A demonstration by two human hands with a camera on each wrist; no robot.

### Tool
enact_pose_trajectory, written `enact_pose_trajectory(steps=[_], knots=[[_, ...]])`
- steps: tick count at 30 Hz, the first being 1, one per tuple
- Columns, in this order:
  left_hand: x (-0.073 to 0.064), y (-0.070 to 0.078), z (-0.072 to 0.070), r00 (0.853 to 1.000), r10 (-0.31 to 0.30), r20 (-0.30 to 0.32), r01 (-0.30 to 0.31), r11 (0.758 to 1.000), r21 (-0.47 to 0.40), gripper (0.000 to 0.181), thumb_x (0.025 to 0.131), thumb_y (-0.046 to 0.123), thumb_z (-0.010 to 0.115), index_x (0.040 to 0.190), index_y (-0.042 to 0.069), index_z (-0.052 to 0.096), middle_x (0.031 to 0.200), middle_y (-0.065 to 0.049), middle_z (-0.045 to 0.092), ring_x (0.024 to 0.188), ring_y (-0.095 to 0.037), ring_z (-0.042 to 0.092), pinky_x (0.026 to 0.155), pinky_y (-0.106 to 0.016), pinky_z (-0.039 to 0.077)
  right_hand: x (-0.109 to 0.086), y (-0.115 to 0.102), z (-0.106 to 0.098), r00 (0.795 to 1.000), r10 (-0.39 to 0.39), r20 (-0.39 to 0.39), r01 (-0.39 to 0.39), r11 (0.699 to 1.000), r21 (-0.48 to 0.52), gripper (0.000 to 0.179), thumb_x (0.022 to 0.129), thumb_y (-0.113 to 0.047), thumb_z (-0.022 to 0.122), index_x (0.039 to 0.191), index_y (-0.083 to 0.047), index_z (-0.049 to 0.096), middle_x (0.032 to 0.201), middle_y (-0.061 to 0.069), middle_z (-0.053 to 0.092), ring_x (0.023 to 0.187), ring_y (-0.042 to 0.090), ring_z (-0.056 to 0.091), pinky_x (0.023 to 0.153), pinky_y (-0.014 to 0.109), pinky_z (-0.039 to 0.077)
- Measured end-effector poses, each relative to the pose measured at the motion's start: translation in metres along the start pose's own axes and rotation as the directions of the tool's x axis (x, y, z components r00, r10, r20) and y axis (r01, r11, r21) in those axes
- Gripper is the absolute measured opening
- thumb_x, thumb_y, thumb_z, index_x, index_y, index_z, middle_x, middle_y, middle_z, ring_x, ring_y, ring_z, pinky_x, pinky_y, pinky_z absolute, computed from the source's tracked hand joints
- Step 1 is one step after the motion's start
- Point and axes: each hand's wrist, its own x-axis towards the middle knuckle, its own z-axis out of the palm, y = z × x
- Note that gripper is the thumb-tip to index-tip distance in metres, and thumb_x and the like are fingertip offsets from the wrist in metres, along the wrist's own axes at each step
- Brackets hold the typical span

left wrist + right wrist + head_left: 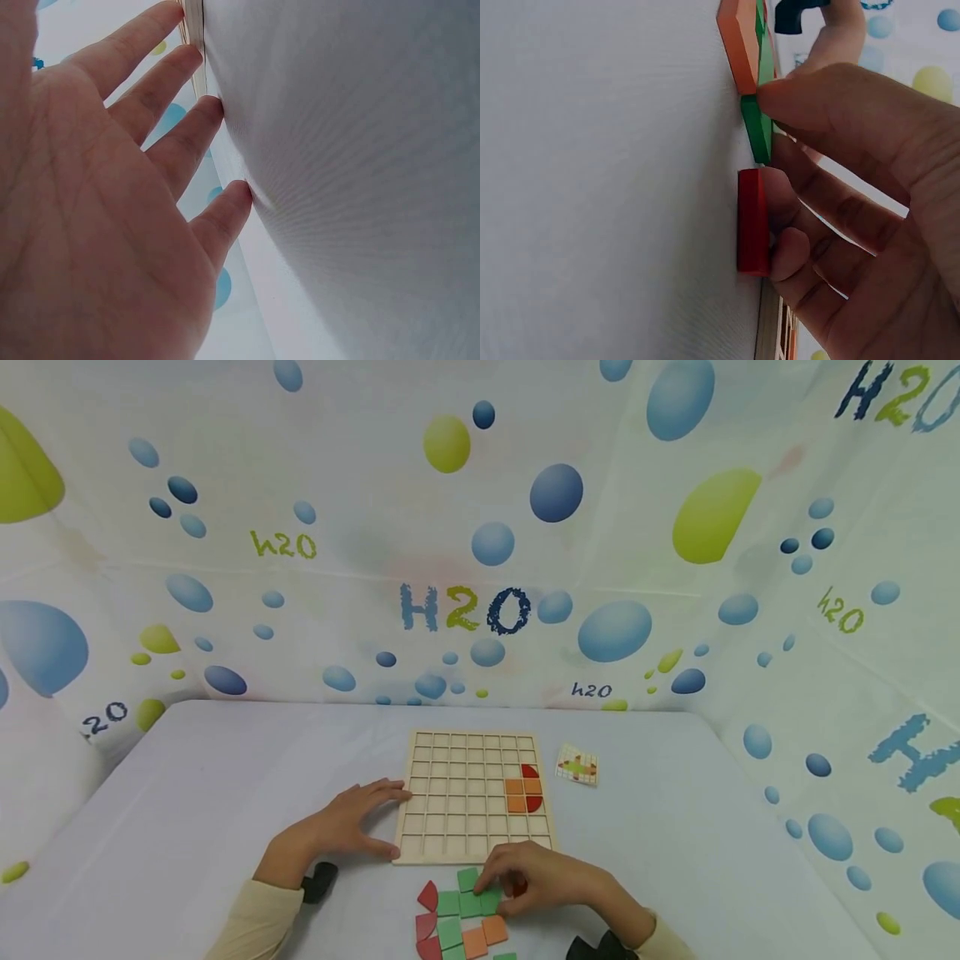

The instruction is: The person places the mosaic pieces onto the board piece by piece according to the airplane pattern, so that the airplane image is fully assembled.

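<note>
With my right hand (547, 878) I pinch a green square (757, 129) between my thumb and pointing finger, and it lies at my fingertips on the white table (637, 793), near the close edge of the wooden board (438, 802). A red piece (752, 221) touches my other bent fingers, and more green squares (448, 903) lie just left of that hand. My left hand (341, 820) is spread wide, its fingers touching the board's left side.
</note>
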Motion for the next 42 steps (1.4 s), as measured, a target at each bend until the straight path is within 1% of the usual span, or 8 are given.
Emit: enact_pose_trajectory(steps=[7, 12, 16, 23, 26, 32, 37, 42], knots=[[0.000, 0.000, 0.000, 1.000, -0.004, -0.004, 0.004, 1.000, 0.002, 0.076, 0.074, 0.038, 0.084, 0.136, 0.008, 0.053, 0.147, -0.021, 0.044, 0.136, -0.046, 0.035, 0.107, -0.072, 0.020, 0.001, -0.003, 0.001, 0.998, 0.018, -0.052, -0.018, 1.000, 0.003, 0.026, 0.087, -0.012, 0.074, 0.113, -0.010, 0.067, 0.092, -0.001, 0.061, 0.069, -0.006, 0.046, 0.060, 0.010, 0.046], [0.001, 0.000, 0.000, 1.000, -0.013, 0.001, 0.013, 1.000, -0.001, 0.076, 0.074, 0.038, 0.084, 0.136, 0.009, 0.053, 0.147, -0.021, 0.043, 0.136, -0.045, 0.035, 0.107, -0.072, 0.020, 0.002, -0.003, 0.001, 0.997, 0.040, -0.072, -0.041, 0.999, -0.015, 0.019, 0.087, -0.013, 0.074, 0.106, -0.011, 0.068, 0.090, -0.004, 0.061, 0.069, -0.005, 0.047, 0.060, 0.011, 0.045], [0.001, 0.000, 0.000, 1.000, -0.013, 0.000, 0.013, 1.000, 0.004, 0.076, 0.074, 0.038, 0.084, 0.136, 0.008, 0.053, 0.147, -0.021, 0.043, 0.136, -0.046, 0.035, 0.107, -0.072, 0.020, 0.003, -0.004, 0.001, 0.995, 0.047, -0.087, -0.050, 0.998, -0.032, 0.020, 0.086, -0.017, 0.077, 0.103, -0.011, 0.069, 0.089, -0.004, 0.061, 0.068, -0.005, 0.047, 0.060, 0.010, 0.045], [0.001, 0.000, 0.000, 1.000, -0.007, 0.000, 0.007, 1.000, -0.012, 0.076, 0.074, 0.038, 0.084, 0.136, 0.007, 0.052, 0.147, -0.021, 0.043, 0.136, -0.046, 0.035, 0.107, -0.072, 0.019, 0.003, -0.006, 0.000, 0.991, 0.071, -0.116, -0.081, 0.993, -0.081, 0.019, 0.084, -0.010, 0.075, 0.102, -0.012, 0.069, 0.089, -0.008, 0.060, 0.067, -0.005, 0.047, 0.060, 0.010, 0.045], [0.000, 0.000, 0.000, 1.000, -0.005, 0.002, 0.005, 1.000, -0.015, 0.076, 0.074, 0.038, 0.084, 0.136, 0.007, 0.052, 0.147, -0.021, 0.043, 0.136, -0.046, 0.034, 0.108, -0.072, 0.019, 0.002, -0.004, 0.000, 0.991, 0.063, -0.117, -0.072, 0.995, -0.071, 0.019, 0.084, -0.009, 0.074, 0.102, -0.012, 0.069, 0.090, -0.007, 0.060, 0.066, -0.005, 0.047, 0.059, 0.010, 0.046], [0.000, 0.002, 0.000, 1.000, -0.003, 0.000, 0.003, 1.000, -0.005, 0.076, 0.075, 0.038, 0.083, 0.137, 0.007, 0.052, 0.147, -0.021, 0.043, 0.137, -0.046, 0.034, 0.108, -0.071, 0.019, 0.001, 0.000, -0.001, 0.991, 0.014, -0.132, -0.023, 0.997, -0.067, 0.019, 0.084, -0.007, 0.072, 0.102, -0.012, 0.069, 0.093, -0.004, 0.060, 0.066, -0.005, 0.049, 0.058, 0.011, 0.046], [0.001, 0.000, -0.001, 1.000, -0.029, 0.002, 0.029, 0.999, 0.014, 0.077, 0.074, 0.040, 0.083, 0.137, 0.008, 0.052, 0.148, -0.020, 0.043, 0.138, -0.045, 0.032, 0.109, -0.070, 0.019, 0.002, 0.002, -0.005, 0.986, -0.027, -0.167, 0.016, 0.998, -0.067, 0.019, 0.084, -0.006, 0.071, 0.102, -0.013, 0.068, 0.095, -0.001, 0.061, 0.068, -0.002, 0.051, 0.060, 0.012, 0.048], [0.001, -0.002, 0.001, 1.000, -0.027, 0.002, 0.027, 1.000, 0.008, 0.078, 0.074, 0.040, 0.083, 0.137, 0.007, 0.051, 0.147, -0.020, 0.043, 0.138, -0.046, 0.032, 0.109, -0.071, 0.019, 0.002, 0.006, -0.008, 0.982, -0.008, -0.190, 0.003, 1.000, -0.026, 0.018, 0.085, -0.007, 0.071, 0.102, -0.012, 0.068, 0.097, 0.001, 0.062, 0.073, 0.001, 0.054, 0.064, 0.014, 0.051]])
